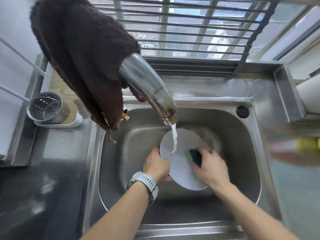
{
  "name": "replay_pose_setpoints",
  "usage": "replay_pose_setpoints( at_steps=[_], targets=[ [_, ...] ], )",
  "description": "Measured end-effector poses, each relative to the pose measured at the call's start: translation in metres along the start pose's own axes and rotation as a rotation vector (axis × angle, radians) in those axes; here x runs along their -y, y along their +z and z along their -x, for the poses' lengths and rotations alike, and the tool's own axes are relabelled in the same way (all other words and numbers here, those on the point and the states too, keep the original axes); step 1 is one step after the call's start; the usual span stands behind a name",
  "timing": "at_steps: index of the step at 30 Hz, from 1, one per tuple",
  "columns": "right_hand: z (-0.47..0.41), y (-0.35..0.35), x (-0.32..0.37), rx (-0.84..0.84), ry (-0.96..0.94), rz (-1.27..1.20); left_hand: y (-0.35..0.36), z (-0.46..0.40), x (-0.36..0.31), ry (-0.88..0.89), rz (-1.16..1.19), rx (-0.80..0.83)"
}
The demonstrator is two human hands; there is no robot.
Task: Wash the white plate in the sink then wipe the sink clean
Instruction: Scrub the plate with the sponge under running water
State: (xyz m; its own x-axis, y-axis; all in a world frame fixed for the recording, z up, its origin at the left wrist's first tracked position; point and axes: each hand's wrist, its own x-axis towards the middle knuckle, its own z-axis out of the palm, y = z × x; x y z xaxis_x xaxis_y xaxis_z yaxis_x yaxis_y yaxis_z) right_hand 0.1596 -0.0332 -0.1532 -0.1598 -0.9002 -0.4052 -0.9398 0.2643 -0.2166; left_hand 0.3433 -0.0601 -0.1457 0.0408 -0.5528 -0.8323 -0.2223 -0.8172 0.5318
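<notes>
- Plate: white, tilted over the sink basin under the faucet stream, presumably for rinsing.
- Left hand: fingers grasp the rim, steadying it.
- Right hand: fingers clasp a sponge against the face.

A single wide-angle view comes from the person's head, standing at the near edge of the sink and looking steeply down into the basin. It faces the barred window behind the far edge, and sits so close that the faucet looms large. Both forearms enter from the bottom of the frame.
</notes>
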Motion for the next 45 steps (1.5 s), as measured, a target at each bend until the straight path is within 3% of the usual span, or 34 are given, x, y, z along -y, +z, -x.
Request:
replay_pose_setpoints(
  at_steps=[5,9,11,13,16,19,22,24,27,32,35,37,41,45],
  targets=[
    [-0.025,0.002,0.044,0.042,-0.225,-0.073,0.001,0.009,-0.005,-0.046,0.160,0.060],
    [-0.044,-0.014,0.011,-0.014,-0.062,-0.053,-0.002,0.009,-0.007,0.005,0.243,0.107],
    [-0.004,-0.019,0.003,-0.036,-0.024,-0.061,0.003,0.010,-0.006,0.048,0.196,0.046],
    [0.028,-0.017,0.022,-0.008,-0.122,-0.131,0.008,0.015,-0.001,0.119,0.059,-0.044],
    [0.009,-0.018,0.054,-0.001,-0.265,-0.171,0.009,0.030,0.004,0.207,0.007,-0.173],
    [-0.020,-0.033,0.046,-0.058,-0.168,-0.102,0.002,0.038,-0.001,0.236,0.061,-0.254],
    [0.020,-0.049,0.024,-0.141,-0.138,-0.083,-0.001,0.045,-0.008,0.296,0.093,-0.273],
    [0.054,-0.051,0.039,-0.095,-0.241,-0.173,0.000,0.049,-0.009,0.334,0.100,-0.280],
    [0.033,-0.048,0.062,-0.121,-0.358,-0.184,0.002,0.057,-0.005,0.334,0.091,-0.289],
    [0.024,-0.066,0.022,-0.205,-0.133,-0.106,-0.003,0.061,-0.008,0.348,0.117,-0.319],
    [0.070,-0.060,0.043,-0.144,-0.246,-0.206,0.004,0.060,-0.010,0.341,0.126,-0.317],
    [0.055,-0.053,0.066,-0.139,-0.351,-0.208,0.006,0.058,-0.009,0.329,0.160,-0.314],
    [0.008,-0.061,0.045,-0.171,-0.198,-0.118,-0.005,0.052,-0.009,0.318,0.219,-0.326],
    [0.062,-0.061,0.031,-0.173,-0.209,-0.152,-0.002,0.052,-0.013,0.328,0.233,-0.321]
  ],
)
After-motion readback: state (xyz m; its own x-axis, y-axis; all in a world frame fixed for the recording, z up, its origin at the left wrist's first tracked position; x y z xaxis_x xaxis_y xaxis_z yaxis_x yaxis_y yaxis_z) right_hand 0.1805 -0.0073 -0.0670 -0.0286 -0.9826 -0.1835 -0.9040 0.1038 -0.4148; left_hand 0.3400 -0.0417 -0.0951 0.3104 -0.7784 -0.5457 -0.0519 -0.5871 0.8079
